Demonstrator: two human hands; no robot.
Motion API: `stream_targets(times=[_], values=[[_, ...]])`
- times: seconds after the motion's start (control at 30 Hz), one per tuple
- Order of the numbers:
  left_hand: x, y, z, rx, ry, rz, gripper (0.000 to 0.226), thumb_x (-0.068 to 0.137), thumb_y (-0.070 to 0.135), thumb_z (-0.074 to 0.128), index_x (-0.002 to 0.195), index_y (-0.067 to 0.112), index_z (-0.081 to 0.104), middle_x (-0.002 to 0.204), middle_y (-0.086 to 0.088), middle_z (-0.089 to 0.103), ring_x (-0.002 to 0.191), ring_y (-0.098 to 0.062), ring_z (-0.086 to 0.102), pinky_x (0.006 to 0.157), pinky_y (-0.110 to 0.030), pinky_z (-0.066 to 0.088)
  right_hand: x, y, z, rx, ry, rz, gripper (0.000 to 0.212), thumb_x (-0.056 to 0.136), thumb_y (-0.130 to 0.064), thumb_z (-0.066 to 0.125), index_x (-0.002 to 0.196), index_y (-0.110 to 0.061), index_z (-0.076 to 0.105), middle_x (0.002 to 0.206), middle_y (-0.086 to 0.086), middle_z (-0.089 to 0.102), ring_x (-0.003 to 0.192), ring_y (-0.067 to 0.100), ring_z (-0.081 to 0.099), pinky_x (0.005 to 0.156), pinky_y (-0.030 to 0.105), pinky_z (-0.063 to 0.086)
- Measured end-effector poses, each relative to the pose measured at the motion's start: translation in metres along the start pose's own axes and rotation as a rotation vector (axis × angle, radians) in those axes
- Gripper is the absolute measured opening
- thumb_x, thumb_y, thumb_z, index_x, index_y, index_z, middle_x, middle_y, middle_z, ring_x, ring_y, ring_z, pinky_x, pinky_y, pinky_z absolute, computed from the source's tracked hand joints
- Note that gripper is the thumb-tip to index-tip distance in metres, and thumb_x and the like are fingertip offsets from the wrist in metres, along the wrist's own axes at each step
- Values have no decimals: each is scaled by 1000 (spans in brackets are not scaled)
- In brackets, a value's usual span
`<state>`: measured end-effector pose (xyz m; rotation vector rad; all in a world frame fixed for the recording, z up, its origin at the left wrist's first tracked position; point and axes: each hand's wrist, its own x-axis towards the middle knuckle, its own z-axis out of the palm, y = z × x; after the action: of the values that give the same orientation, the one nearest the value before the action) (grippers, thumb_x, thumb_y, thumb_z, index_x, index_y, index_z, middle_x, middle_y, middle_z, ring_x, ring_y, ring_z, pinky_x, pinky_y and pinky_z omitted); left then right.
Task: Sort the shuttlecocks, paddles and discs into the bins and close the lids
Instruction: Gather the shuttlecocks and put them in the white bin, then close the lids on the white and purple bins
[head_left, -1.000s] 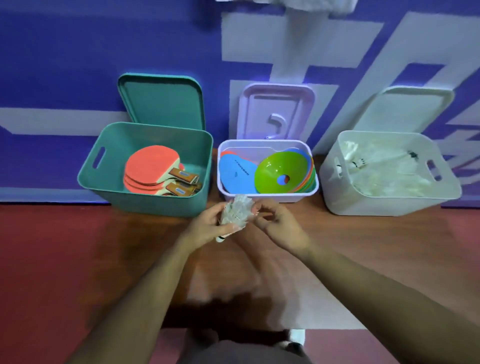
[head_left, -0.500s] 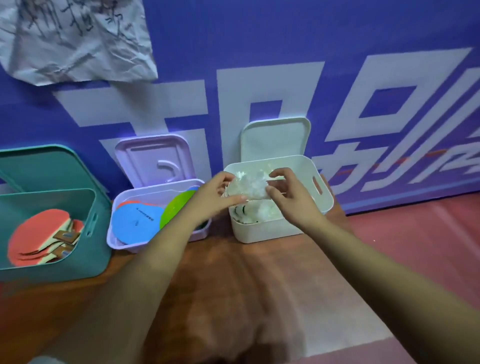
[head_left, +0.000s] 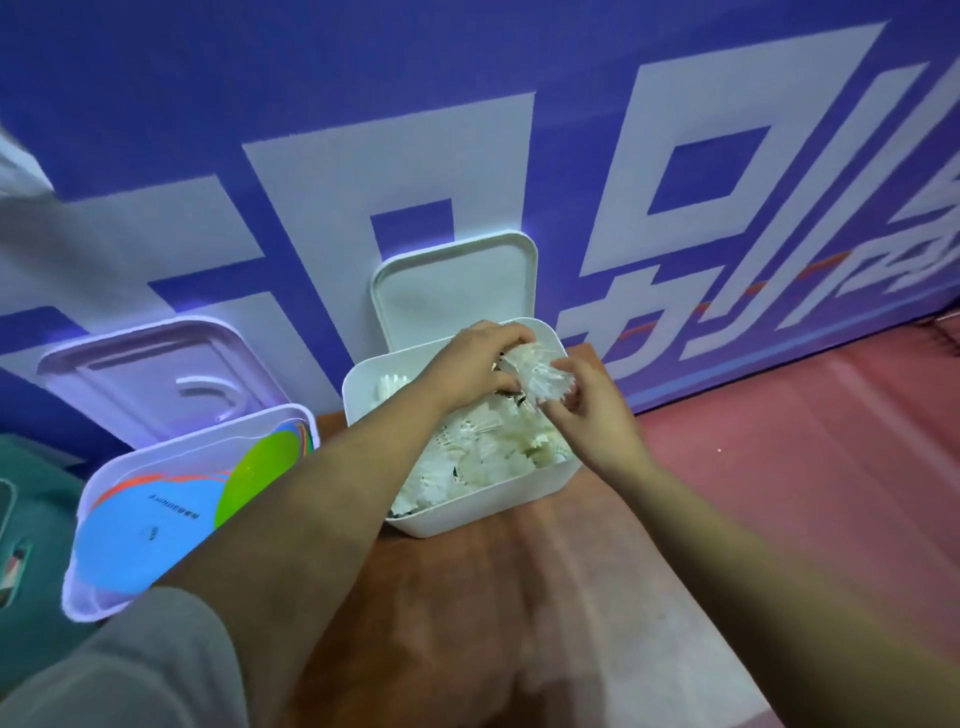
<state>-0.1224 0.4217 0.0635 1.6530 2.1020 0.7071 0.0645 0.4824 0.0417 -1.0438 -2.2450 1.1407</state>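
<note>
One head view looks forward and down, close over the white bin (head_left: 493, 506), apparently tilted.

L hand (head_left: 475, 364) & R hand (head_left: 589, 415) out front, close together, fingers of both curled, pinching

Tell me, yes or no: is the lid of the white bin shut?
No: the white lid stands upright behind the white bin, whose open top shows the shuttlecocks inside.
</note>
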Motion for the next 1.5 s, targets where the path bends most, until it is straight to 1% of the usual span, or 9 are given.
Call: stream_targets(times=[0.17,0.3,0.4,0.5,0.8,1.0,1.2,1.37,1.5], values=[[20,-21,36,149,-124,79,65,79,2,69,136,27,53,141,2,50,129,-14,46,104,-22,35,-1,30,11,-384,-134,4,52,87,-28,61,135,-16,47,125,12,51,116,29,50,97,35,40],[11,-35,48,129,-375,1,71,89,-11,45,146,30,40,159,7,25,143,-10,28,112,-17,22,-5,35,15,-636,-257,23,41,81,-20,49,117,-5,59,129,15,47,120,36,44,106,39,35],[5,-21,39,87,-255,30,51,97,7,46,145,25,43,153,4,39,140,-10,34,113,-18,20,-11,32,12,-528,-178,-1,48,73,-17,39,113,1,60,125,14,48,117,34,43,104,37,38],[-6,-15,14,4,142,-21,34,96,14,52,129,16,59,129,-2,58,122,-19,51,108,-27,33,-11,22,3,-400,-22,-6,45,75,-17,49,116,-3,61,119,12,54,113,31,49,98,36,41],[-11,-34,-82,6,560,-400,31,91,20,54,119,7,50,122,-12,46,105,-27,50,85,-29,38,80,-43,-18,-259,7,29,49,91,-39,48,130,-10,47,129,9,50,110,24,54,87,37,44],[17,-44,-94,-180,456,-725,62,95,50,45,133,0,36,134,-23,46,112,-38,51,79,-33,34,146,-71,2,-54,5,185,72,91,-46,53,146,-9,27,145,16,38,128,32,44,92,37,37],[24,-58,-81,-269,420,-772,65,100,53,30,138,1,34,136,-21,50,119,-37,50,80,-33,35,161,-71,28,58,-65,217,76,83,-54,53,147,-24,27,144,5,41,128,26,46,95,36,40],[21,-76,-69,-323,345,-789,64,101,51,26,140,1,37,137,-22,49,121,-37,48,89,-37,39,166,-73,37,58,67,255,82,82,-56,51,150,-18,24,155,8,26,142,28,28,112,50,32],[22,-88,-62,-346,316,-797,69,99,56,22,136,2,44,131,-20,53,111,-33,52,85,-36,39,179,-70,33,163,73,307,86,92,-53,52,156,-14,9,163,5,15,148,26,20,116,42,24]])
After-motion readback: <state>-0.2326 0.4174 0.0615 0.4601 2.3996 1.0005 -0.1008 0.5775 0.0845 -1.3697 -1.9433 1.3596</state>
